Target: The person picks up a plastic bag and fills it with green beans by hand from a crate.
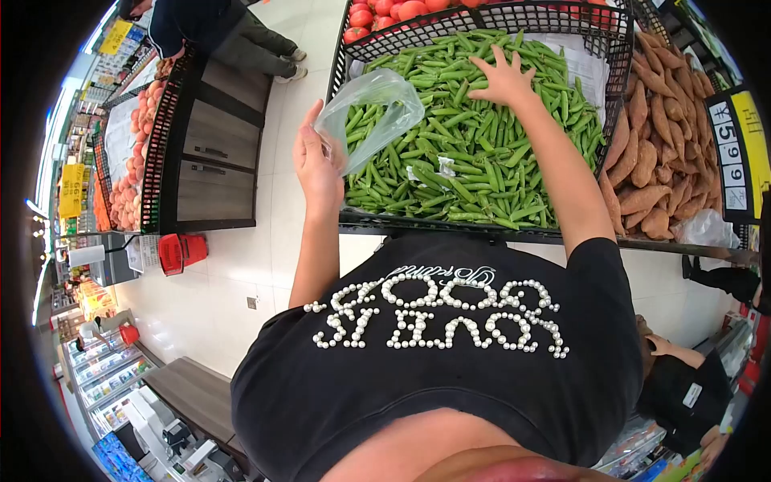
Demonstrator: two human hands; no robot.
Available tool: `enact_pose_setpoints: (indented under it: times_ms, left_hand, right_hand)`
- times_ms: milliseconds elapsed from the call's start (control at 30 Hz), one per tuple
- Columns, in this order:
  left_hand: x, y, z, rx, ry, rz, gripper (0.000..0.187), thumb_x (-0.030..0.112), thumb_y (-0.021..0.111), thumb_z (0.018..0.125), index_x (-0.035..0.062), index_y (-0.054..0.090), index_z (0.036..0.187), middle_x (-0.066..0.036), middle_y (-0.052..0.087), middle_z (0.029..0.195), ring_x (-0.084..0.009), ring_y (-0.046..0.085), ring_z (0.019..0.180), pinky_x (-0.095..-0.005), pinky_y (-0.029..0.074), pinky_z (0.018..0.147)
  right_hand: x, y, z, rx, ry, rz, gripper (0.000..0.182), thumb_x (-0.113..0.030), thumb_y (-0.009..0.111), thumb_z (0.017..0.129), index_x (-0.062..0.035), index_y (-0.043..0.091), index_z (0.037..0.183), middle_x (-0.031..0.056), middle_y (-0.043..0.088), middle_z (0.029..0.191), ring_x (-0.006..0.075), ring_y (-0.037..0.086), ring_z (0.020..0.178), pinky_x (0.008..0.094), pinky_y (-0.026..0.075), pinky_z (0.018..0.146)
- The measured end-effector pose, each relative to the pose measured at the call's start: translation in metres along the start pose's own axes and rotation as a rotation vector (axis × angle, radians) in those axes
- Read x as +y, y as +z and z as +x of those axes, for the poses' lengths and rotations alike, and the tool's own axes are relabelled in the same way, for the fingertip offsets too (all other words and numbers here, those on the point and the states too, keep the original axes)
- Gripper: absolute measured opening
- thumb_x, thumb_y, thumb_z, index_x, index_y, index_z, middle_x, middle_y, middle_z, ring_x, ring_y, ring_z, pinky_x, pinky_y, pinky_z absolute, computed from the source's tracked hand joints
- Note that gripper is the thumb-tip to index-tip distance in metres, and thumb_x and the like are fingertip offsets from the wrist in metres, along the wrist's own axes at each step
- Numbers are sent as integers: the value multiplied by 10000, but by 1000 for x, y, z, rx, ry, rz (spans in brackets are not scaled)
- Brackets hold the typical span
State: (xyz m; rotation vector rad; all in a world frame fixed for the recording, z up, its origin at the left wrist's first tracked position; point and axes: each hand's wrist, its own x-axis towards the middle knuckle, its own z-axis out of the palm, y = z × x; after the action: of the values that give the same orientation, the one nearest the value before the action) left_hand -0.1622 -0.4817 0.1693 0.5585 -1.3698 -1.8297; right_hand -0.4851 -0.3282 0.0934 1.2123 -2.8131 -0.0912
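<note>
My left hand [319, 157] grips a clear plastic bag [381, 88] by its edge, and the bag's mouth gapes over the left part of the pea pods. Green pea pods [474, 177] lie heaped in a black mesh crate [622, 36]. Over the far part of this heap is my right hand [504, 79], fingers spread wide and fingertips right at the pods, holding nothing. A few scraps of white paper or plastic [446, 166] rest among the pods near the middle.
Sweet potatoes [662, 124] fill the bin on the right, beside a price sign [737, 157]. Tomatoes [414, 10] lie beyond the pods. Across the aisle at left, a person [213, 28] stands by a fruit stand [213, 145], with a red basket [181, 253] near it. Another person [683, 394] is at lower right.
</note>
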Motion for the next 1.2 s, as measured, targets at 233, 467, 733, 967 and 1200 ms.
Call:
enact_pose_setpoints:
  times_ms: [233,467,733,967,1200]
  left_hand:
    - [-2,1,-2,11,-25,-30,498,369,334,1046,-3,435,1362,64,320,593,-24,263,462,-205,198,411]
    - [-3,0,-2,30,-15,-37,488,363,334,1048,5,439,1361,67,313,604,-22,252,474,-204,201,415]
    - [-3,5,-1,-21,-78,7,384,264,448,1023,10,500,1306,85,353,618,-9,279,496,-201,211,430]
    - [-2,1,8,13,49,346,290,246,529,986,14,689,1056,111,449,659,8,318,525,-197,227,454]
    - [-15,23,24,-63,-94,107,319,267,495,1005,30,687,1100,119,363,594,0,267,490,-210,188,440]
  right_hand:
    - [-33,-15,-28,-146,-123,-56,749,-537,732,737,-322,430,1387,121,305,1478,454,372,1285,709,325,972]
    - [-26,16,-29,-49,-15,179,559,-392,719,785,-253,500,1280,121,446,1306,411,567,1057,517,513,838]
    - [-11,24,-30,94,-98,354,491,-256,728,749,-232,557,1209,111,525,1170,329,603,994,446,519,827]
    - [4,-6,-28,292,-126,788,469,-246,729,726,-137,605,1165,117,596,1065,309,604,967,387,485,869]
    - [-28,-68,-45,-195,-76,1544,577,-220,733,781,-30,522,1284,89,628,1045,173,614,833,309,517,758]
